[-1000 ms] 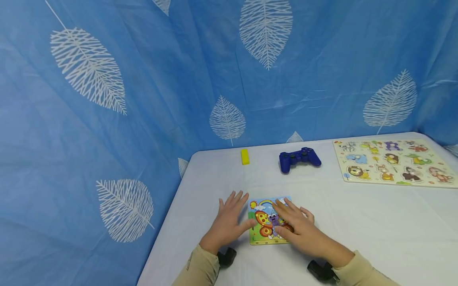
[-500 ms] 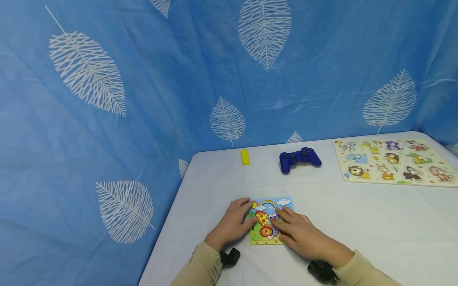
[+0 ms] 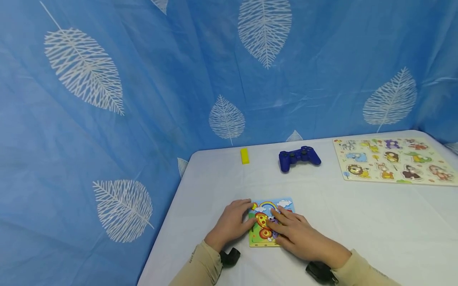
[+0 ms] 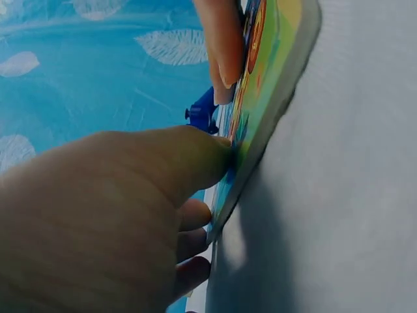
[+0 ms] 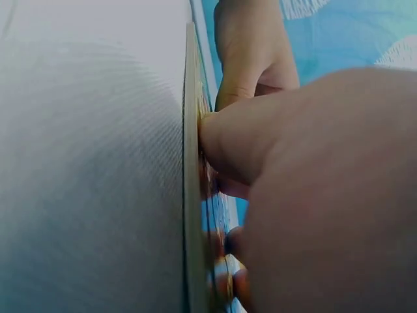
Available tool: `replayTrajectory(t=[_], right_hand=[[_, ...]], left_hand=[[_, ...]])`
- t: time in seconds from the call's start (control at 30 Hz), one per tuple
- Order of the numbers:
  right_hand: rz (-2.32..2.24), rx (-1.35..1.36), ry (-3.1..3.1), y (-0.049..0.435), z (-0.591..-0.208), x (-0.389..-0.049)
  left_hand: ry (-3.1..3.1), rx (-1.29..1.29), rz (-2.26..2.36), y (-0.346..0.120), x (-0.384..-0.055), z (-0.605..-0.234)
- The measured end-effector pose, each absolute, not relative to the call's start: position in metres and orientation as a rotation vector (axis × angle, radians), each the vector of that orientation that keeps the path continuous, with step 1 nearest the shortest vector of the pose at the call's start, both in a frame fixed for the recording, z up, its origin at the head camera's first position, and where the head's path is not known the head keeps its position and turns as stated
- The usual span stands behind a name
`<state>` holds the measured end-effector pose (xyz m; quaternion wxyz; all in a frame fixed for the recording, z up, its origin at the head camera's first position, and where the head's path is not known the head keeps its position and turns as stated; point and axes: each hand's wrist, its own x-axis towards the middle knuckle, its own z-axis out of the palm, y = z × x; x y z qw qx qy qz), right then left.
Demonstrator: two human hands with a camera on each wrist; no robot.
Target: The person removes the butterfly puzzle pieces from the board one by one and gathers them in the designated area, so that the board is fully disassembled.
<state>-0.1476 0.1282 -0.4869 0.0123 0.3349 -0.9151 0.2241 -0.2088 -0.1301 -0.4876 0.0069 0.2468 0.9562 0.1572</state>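
A small square butterfly puzzle (image 3: pixel 257 237) lies flat on the white table, picture side up. My left hand (image 3: pixel 230 223) holds its left side. In the left wrist view the thumb (image 4: pixel 199 156) lies on the face of the puzzle (image 4: pixel 273 78), while the other fingers sit at its edge. My right hand (image 3: pixel 302 237) rests on the right half of the picture with spread fingers, covering part of the butterfly. From the right wrist, the right thumb (image 5: pixel 231 140) touches the picture near the board's pale edge (image 5: pixel 191 169).
Behind the puzzle lie a yellow block (image 3: pixel 245 156) and a blue game controller (image 3: pixel 299 157). A large animal peg puzzle board (image 3: pixel 393 161) occupies the back right. A blue curtain (image 3: pixel 171 79) with white leaves hangs behind and to the left of the table (image 3: pixel 379 222).
My left hand has come down from spread fingers beside the puzzle to hold its left side. The right hand has shifted slightly left over the picture, its fingers now resting there.
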Motion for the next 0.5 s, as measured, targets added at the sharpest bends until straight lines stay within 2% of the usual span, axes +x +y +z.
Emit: replayTrajectory(t=[0.3,0.5], right_hand=[[0.699,1.057,-2.887,0.131,-0.488,-0.15],[0.715,1.066,-2.9,0.13,-0.486,-0.149]], left_hand=[[3.118,0.855,0.251,-0.121,-0.206,-0.484],[3.095,0.801,0.283,-0.119,-0.205,-0.484]])
